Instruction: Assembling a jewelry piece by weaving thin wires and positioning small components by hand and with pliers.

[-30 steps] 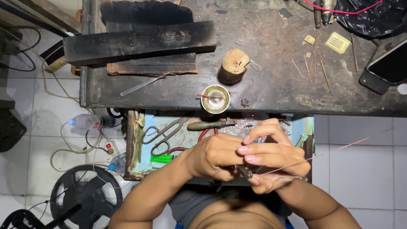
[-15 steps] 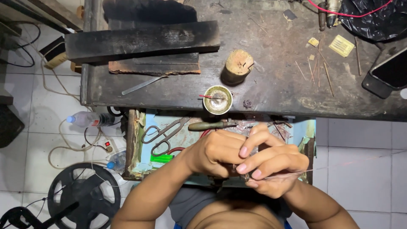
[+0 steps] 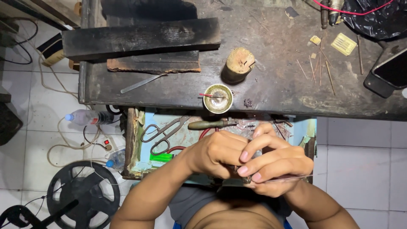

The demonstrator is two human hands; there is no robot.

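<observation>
Over the open drawer (image 3: 140, 140) below the tabletop's (image 3: 271, 85) near edge, my left hand (image 3: 214, 152) and right hand (image 3: 275, 167) are pressed together, fingers curled tight. Both close on a thin wire (image 3: 296, 178) that juts out past my right hand; what else they pinch is hidden. Just behind my hands in the drawer lie a wooden-handled tool (image 3: 207, 124) and metal shears (image 3: 165, 133). At the tabletop's near edge sits a small brass bowl (image 3: 218, 98), with a wooden stump (image 3: 238, 64) behind it. A charred block (image 3: 140, 38) lies toward the far left corner.
</observation>
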